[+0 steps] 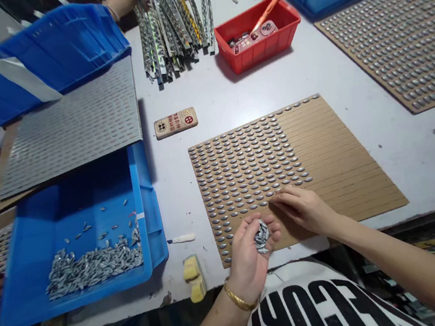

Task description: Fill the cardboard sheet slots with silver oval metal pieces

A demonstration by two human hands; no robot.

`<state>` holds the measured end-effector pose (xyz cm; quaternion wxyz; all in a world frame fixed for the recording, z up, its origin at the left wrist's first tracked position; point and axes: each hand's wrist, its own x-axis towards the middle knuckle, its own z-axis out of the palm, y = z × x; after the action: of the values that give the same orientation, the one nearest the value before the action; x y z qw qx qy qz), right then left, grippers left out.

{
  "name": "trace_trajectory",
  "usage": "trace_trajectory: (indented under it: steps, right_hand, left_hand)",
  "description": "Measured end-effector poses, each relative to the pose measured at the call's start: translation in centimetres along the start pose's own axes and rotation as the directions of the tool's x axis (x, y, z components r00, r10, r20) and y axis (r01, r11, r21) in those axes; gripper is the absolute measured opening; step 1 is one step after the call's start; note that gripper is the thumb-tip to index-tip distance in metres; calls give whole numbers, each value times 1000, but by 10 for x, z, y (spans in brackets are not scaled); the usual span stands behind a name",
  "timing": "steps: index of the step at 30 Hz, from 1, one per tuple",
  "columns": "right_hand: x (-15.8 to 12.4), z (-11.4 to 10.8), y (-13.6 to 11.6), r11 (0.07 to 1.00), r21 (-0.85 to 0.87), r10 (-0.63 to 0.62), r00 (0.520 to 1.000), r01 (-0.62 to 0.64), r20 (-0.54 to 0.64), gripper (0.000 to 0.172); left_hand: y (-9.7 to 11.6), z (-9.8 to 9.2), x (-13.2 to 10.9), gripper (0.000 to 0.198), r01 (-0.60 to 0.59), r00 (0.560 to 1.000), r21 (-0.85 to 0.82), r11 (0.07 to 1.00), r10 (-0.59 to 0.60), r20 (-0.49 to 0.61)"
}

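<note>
Several oval grey metal pieces (261, 237) lay cupped in the left hand (245, 262), lower center of the frame.
Its fingers curled around them; the right hand (300, 209) rested on a slotted cardboard board (340, 166) just beside the rows of pieces (248, 164), fingers pressed together.

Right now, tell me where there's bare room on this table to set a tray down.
The widest bare tabletop lies right of the half-filled cardboard board, below the studded board. A smaller patch sits between the red bin and that half-filled board. Crowded: the left, with the blue crate and metal sheet, and the front, around your left hand and right hand.
</note>
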<state>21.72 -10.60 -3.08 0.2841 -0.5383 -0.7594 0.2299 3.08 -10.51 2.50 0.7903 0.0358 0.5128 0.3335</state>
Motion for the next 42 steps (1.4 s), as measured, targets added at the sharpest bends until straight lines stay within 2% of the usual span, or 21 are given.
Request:
trace_trajectory:
  steps: [4, 7, 9, 14, 16, 20, 24, 30, 33, 36, 39, 42]
  right_hand:
    - [0, 3, 1, 984, -180, 3, 998, 8, 65, 23]
    - [1, 1, 0, 971, -237, 18, 993, 10, 114, 23]
    - [2, -3, -3, 980, -198, 17, 993, 6, 113, 22]
    - [4, -18, -23, 992, 121, 33, 999, -31, -10, 19]
    - [4, -24, -32, 981, 189, 41, 999, -36, -22, 16]
    - [1, -28, -39, 978, 207, 36, 999, -41, 28, 17]
    - [-3, -25, -37, 967, 252, 34, 999, -30, -10, 18]
    - [-11, -19, -33, 913, 343, 260, 963, -220, -75, 8]
    - [-16, -18, -33, 922, 353, 200, 976, -157, -88, 14]
    - [-20, -20, -32, 956, 277, 135, 985, -100, -111, 21]
    - [-20, -23, -23, 972, 220, 113, 988, -88, -105, 20]
    - [-16, -24, -7, 970, 210, 145, 984, -121, -100, 16]
  left_hand:
    - [-5, -1, 1, 16, 2, 999, 37, 999, -4, 37]
    - [-6, -1, 2, 19, 14, 999, 46, 999, -16, 49]
    - [-7, 0, 3, 20, 22, 999, 31, 999, -23, 48]
    - [-8, 6, 3, 18, 13, 998, -3, 1000, -13, 53]
    - [-10, 8, 3, 15, -23, 998, 1, 1000, 23, 54]
    - [-13, 11, 6, 14, -86, 990, 28, 996, 83, 112]
    - [-18, 12, 9, 15, -95, 987, 46, 994, 88, 134]
    - [-25, 15, 12, 20, -48, 995, 51, 998, 44, 89]
    - [-27, 19, 13, 19, -46, 995, 41, 998, 42, 89]
    - [-27, 23, 14, 18, -51, 993, 44, 998, 46, 113]
    - [-26, 27, 13, 21, -3, 989, 54, 999, -5, 148]
    - [-24, 28, 12, 25, 53, 994, 45, 998, -57, 89]
